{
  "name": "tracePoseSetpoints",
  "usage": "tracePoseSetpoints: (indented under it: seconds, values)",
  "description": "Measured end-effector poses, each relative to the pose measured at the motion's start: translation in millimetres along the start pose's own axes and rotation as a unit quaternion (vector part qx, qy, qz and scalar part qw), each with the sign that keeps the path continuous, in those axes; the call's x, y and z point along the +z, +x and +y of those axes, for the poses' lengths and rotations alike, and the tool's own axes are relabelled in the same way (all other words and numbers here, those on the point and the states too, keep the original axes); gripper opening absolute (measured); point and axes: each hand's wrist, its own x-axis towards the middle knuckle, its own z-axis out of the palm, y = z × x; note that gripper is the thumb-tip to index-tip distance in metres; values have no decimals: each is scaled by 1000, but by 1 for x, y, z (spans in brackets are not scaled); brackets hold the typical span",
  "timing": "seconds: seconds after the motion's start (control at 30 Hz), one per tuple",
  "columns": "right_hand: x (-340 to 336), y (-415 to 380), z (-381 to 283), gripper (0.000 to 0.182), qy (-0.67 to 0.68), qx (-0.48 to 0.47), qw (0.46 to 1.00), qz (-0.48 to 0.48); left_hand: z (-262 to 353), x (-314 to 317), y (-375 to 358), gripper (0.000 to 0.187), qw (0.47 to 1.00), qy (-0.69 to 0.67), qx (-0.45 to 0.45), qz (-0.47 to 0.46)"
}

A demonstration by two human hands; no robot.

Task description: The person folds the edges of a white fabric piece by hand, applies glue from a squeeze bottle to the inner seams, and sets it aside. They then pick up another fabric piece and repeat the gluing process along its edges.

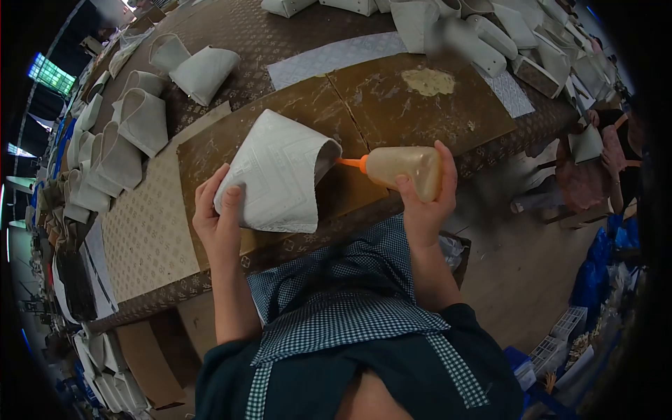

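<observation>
My left hand [220,210] grips the closed lower end of a white quilted bag body [276,175], thumb on top and fingers underneath. Its open mouth faces right. In my right hand [428,199] is a squeeze bottle [399,170] holding a tan liquid, lying nearly level. The orange nozzle [352,163] points left, with its tip right at the mouth edge of the bag body. Both are held above a brown, glue-stained board [392,91] on the table.
More white bag bodies [143,119] stand in a row on the left, and others [490,42] are piled at the back right. A strip of white quilted material [336,59] lies behind the board. Past the table's right end, a person [588,168] is partly visible.
</observation>
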Motion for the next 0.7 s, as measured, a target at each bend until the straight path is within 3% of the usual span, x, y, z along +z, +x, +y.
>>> tracePoseSetpoints:
  seconds: [0.5, 0.7]
  values:
    - [5, -4, 20, 61, 117, 109, 986, 36, -30, -17, -10, 41, 999, -28, -16, -33]
    - [12, -9, 20, 61, 163, 147, 975, 20, -52, -23, -13, 41, 993, -112, -44, -20]
